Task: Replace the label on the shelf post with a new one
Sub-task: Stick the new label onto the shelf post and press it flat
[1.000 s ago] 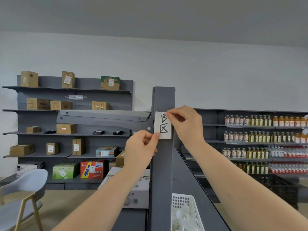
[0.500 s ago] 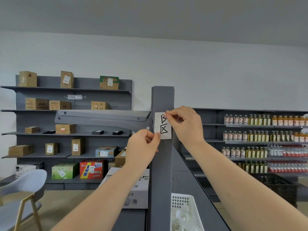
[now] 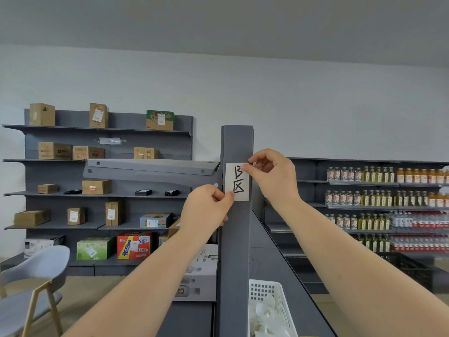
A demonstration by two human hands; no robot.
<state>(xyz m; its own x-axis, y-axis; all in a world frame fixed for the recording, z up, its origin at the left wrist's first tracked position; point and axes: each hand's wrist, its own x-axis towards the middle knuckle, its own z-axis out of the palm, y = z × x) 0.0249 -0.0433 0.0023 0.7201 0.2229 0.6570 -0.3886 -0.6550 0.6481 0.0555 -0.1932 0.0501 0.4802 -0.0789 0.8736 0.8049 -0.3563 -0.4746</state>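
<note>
A white paper label with black handwritten characters lies against the front of the grey shelf post, near its top. My left hand pinches the label's lower left corner between thumb and fingers. My right hand pinches its upper right corner. Both arms reach up from the bottom of the view. Whether the label sticks to the post cannot be told.
A grey shelf bracket juts left from the post. A white perforated basket sits low to the post's right. Cardboard boxes fill the far left shelving, bottles the right. A grey chair stands at lower left.
Both hands keep their pinch on the label at the same spot on the post; hardly anything has shifted.
</note>
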